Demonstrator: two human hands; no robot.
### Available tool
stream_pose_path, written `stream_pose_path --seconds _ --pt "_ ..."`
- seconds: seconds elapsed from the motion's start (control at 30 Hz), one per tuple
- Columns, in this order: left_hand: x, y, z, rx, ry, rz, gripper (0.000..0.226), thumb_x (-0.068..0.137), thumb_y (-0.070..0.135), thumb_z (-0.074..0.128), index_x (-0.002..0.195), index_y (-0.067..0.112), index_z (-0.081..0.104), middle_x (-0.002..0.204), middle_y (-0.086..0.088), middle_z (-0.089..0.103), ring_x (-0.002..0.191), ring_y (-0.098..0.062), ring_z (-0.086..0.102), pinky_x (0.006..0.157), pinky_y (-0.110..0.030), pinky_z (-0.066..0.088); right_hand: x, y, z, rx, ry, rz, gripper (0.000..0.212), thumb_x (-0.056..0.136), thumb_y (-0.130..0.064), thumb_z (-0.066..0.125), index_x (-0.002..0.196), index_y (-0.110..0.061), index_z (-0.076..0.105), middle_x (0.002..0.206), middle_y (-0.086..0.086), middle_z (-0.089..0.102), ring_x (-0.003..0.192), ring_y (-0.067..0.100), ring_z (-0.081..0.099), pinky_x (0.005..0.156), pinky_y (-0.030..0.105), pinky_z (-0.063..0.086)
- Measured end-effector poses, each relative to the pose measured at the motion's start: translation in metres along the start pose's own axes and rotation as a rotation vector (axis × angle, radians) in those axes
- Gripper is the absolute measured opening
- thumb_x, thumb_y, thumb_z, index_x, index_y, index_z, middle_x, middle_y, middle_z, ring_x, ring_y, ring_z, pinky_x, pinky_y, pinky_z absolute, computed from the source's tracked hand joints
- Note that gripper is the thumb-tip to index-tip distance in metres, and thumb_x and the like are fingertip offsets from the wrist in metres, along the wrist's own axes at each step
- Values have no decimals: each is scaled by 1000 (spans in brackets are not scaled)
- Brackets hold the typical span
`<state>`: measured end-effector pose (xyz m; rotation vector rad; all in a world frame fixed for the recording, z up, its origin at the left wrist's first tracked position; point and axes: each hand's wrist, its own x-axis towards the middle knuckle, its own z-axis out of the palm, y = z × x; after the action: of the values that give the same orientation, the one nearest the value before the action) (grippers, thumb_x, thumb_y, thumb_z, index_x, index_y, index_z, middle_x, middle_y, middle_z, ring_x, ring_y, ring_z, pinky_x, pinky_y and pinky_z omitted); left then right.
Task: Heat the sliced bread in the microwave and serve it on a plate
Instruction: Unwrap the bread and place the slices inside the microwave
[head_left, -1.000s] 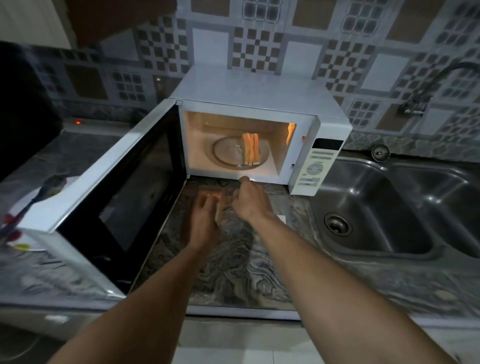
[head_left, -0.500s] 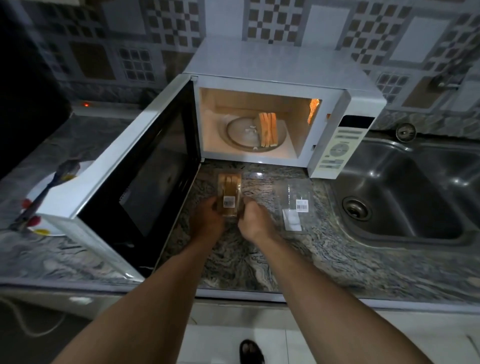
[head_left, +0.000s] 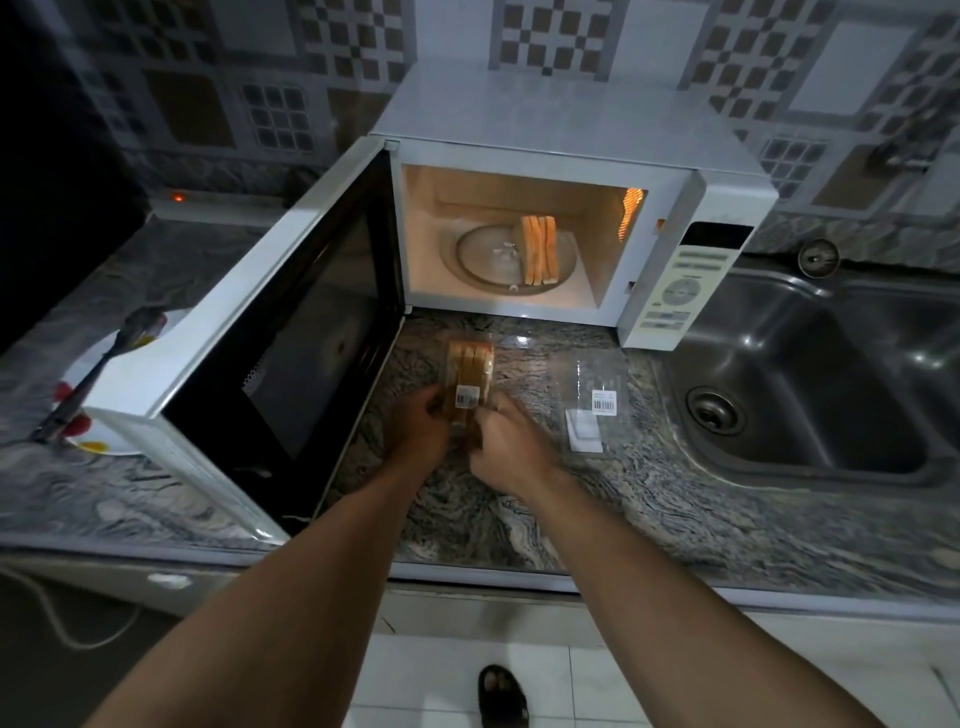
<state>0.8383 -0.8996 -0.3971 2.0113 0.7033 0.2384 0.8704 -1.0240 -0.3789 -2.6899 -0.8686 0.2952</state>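
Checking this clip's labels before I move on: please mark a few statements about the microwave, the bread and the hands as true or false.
1. The microwave door is open. True.
2. Bread slices stand on edge on the turntable. True.
3. Both hands are empty. False: the left hand and right hand grip a pack of sliced bread on the counter.
4. The plate lies in the sink. False: it sits on the counter left of the door, partly hidden by it.
5. A clear wrapper with a barcode label lies right of the hands. True.
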Motion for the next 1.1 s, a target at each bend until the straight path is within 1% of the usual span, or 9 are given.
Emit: stream_pose_path --seconds 0.17,0.3,0.43,0.5,0.73,0.77,0.9,1.03,1.1 --pt "-3 -3 -2 -4 -5 -13 24 93 18 60 112 18 75 108 -6 71 99 -24 63 77 -25 41 6 4 4 56 42 -8 30 88 -5 57 113 -10 73 128 8 54 120 31 50 98 40 50" --pt "-4 -8 -4 -57 -39 -55 26 90 18 63 109 28 76 97 8 68 89 -14 60 74 -24 43 9 5 -1 134 31 60 25 89 -7 57 106 -11 74 111 7 55 108 27 56 91 32 50" --pt "2 -20 2 -176 -75 -90 48 75 21 69 92 67 66 99 13 73 95 -17 69 87 -40 57 11 2 0 97 13 55 24 89 -8 56 109 -9 69 117 9 56 109 30 56 87 39 53" --pt "14 -41 11 -190 -105 -71 59 74 19 73 93 73 59 101 16 73 98 -14 69 90 -40 57 12 2 2 78 26 54 24 90 -7 56 111 -9 67 116 9 57 107 31 57 84 41 54" --pt "5 -30 0 -328 -192 -40 40 57 37 82 84 63 69 102 15 73 104 -14 68 96 -44 54 15 2 1 60 23 38 25 89 -5 55 113 -9 62 114 12 62 103 34 60 82 42 54" --pt "4 -28 -2 -340 -199 -29 40 57 36 83 85 62 69 102 16 72 103 -14 67 96 -44 54 15 2 1 61 20 36 25 89 -5 55 112 -9 62 114 13 62 103 35 60 82 43 54" --pt "-2 -20 -5 -366 -174 -19 57 77 -3 77 116 36 61 106 13 65 103 -13 62 102 -42 50 17 2 -1 64 30 20 25 89 -4 54 112 -10 61 113 14 61 103 36 59 79 41 53" --pt "-1 -25 -6 -387 -168 -51 54 73 -1 78 105 41 66 101 9 69 102 -19 64 98 -51 51 18 2 -3 68 38 -14 25 90 -4 52 113 -9 61 114 14 61 103 36 59 75 38 48" --pt "1 -27 -3 -388 -142 -62 55 69 4 79 110 38 65 102 6 70 101 -19 64 97 -48 52 16 2 -1 56 53 -40 26 91 -2 51 114 -7 60 115 13 60 104 36 58 73 36 44"
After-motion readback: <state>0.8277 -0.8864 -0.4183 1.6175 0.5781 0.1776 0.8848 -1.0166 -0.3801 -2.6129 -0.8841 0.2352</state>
